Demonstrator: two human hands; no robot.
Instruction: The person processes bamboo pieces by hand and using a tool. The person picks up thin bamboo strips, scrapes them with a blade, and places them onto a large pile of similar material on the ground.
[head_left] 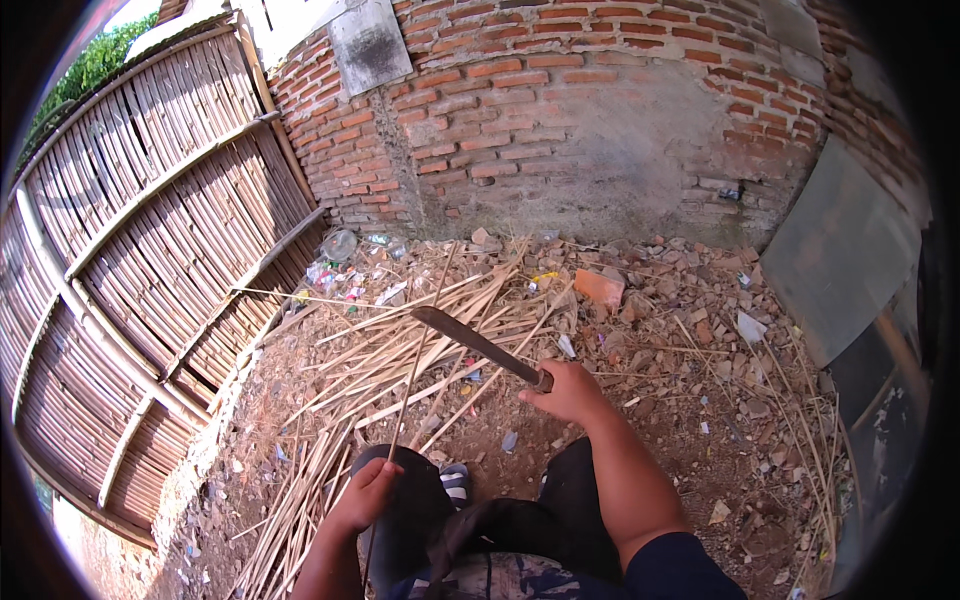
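Head view: beyond the knee (400, 500), sprawling bamboo strip pile (400, 360). Above it, swinging machete (478, 345), right hand (570, 390) fingers wrapping the handle. Left hand (368, 492) fingers pinching thin strip (415, 380) at the knee—risking glancing blade, slipping toward leg.

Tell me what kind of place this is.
Likely an outdoor backyard work corner: a bare brick wall, a bamboo slat fence, and split bamboo strips on rubble-strewn dirt.
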